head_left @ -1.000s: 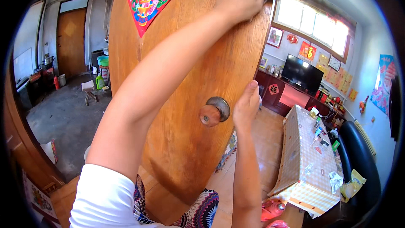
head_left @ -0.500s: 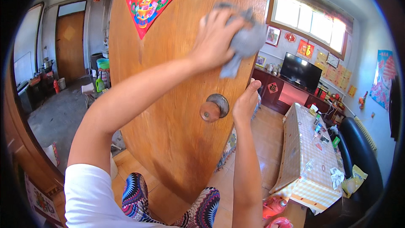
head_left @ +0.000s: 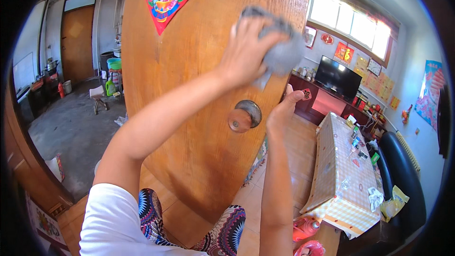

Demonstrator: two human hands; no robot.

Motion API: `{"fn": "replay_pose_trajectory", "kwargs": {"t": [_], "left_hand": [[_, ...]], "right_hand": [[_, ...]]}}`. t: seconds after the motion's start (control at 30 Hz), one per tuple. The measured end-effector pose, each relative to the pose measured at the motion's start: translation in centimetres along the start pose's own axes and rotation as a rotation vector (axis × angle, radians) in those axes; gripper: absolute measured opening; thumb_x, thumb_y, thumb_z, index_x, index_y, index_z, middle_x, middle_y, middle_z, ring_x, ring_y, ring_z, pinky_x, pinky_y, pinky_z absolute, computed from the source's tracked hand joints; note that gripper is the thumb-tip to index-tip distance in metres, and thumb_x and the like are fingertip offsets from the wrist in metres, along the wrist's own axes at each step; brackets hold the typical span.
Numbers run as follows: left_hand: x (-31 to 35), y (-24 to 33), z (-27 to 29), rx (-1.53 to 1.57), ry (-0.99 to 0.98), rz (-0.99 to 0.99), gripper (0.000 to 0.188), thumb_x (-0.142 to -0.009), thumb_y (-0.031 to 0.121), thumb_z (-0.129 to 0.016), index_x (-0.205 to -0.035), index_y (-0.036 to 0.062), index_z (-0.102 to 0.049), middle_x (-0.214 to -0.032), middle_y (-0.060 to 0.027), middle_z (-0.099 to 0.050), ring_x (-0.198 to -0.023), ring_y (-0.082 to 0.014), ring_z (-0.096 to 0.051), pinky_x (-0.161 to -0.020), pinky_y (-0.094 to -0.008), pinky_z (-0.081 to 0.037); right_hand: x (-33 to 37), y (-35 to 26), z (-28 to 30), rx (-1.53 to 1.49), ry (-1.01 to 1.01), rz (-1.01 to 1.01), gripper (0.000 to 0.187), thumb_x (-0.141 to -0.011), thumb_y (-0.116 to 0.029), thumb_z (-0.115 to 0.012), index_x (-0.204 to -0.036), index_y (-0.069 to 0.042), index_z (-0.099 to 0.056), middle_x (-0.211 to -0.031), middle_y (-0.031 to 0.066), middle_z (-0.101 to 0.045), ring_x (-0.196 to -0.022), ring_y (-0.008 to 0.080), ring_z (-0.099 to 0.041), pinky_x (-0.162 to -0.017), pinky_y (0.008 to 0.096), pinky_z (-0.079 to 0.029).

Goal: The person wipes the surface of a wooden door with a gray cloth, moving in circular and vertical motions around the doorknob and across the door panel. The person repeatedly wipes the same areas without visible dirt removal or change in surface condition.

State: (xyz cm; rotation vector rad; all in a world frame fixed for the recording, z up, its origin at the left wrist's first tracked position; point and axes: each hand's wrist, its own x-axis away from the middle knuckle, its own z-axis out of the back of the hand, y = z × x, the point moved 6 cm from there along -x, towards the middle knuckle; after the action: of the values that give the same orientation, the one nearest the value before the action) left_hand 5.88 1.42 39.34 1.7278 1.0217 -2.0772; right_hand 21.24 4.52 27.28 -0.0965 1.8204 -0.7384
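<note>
A wooden door (head_left: 189, 95) with visible grain stands in front of me. My left hand (head_left: 246, 50) presses a crumpled grey cloth (head_left: 284, 54) against its upper face, close to the far vertical edge. Below the cloth is a round brown doorknob (head_left: 241, 118) on a dark metal plate. My right hand (head_left: 280, 114) grips the door's edge just right of the knob. Its thumb points up, and its fingers are hidden behind the edge. A red diamond-shaped paper decoration (head_left: 166, 0) with gold and coloured patterns is stuck on the door, upper left of the cloth.
To the right, a long table (head_left: 327, 170) with a checked cover bears small items. A black chair (head_left: 403, 170) stands beside it, and red bottles (head_left: 305, 229) are near its front. A television (head_left: 337, 78) sits on a cabinet behind. At left, a grey-floored room holds a stool (head_left: 97, 94).
My left hand has slid the grey cloth slightly down the door toward the knob. My right hand stays on the door's edge. The view has shifted a little.
</note>
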Motion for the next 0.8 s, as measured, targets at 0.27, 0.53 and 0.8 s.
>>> {"fn": "replay_pose_trajectory", "kwargs": {"t": [0.27, 0.53, 0.8], "left_hand": [[6.3, -0.5, 1.6, -0.034, -0.196, 0.137, 0.058, -0.069, 0.005, -0.078, -0.123, 0.0245, -0.070, -0.130, -0.0117, -0.056, -0.129, -0.0380, -0.048, -0.107, -0.0502, -0.037], [-11.7, -9.0, 2.4, -0.121, 0.229, 0.416, 0.045, -0.083, 0.010, -0.067, -0.127, 0.0198, -0.067, -0.138, -0.0149, -0.056, -0.132, -0.0407, -0.047, -0.105, -0.0575, -0.040], [6.9, -3.6, 1.1, -0.034, -0.133, 0.060, 0.063, -0.068, 0.009, -0.084, -0.128, 0.0179, -0.068, -0.139, -0.0194, -0.049, -0.132, -0.0446, -0.043, -0.112, -0.0533, -0.036]], "right_hand": [[-0.1, -0.1, 0.6, 0.118, -0.014, -0.048, 0.103, -0.101, -0.079, -0.007, -0.125, 0.004, -0.063, -0.117, 0.0250, -0.072, -0.112, 0.0417, -0.067, -0.095, 0.0484, -0.047], [0.1, -0.7, -0.6, 0.038, -0.018, -0.070, 0.101, -0.101, -0.081, -0.011, -0.118, 0.003, -0.066, -0.112, 0.0184, -0.072, -0.108, 0.0317, -0.065, -0.098, 0.0427, -0.046], [0.3, -0.6, 0.1, 0.068, 0.007, -0.065, 0.095, -0.105, -0.075, -0.013, -0.115, 0.004, -0.065, -0.106, 0.0245, -0.073, -0.104, 0.0420, -0.067, -0.093, 0.0471, -0.047]]}}
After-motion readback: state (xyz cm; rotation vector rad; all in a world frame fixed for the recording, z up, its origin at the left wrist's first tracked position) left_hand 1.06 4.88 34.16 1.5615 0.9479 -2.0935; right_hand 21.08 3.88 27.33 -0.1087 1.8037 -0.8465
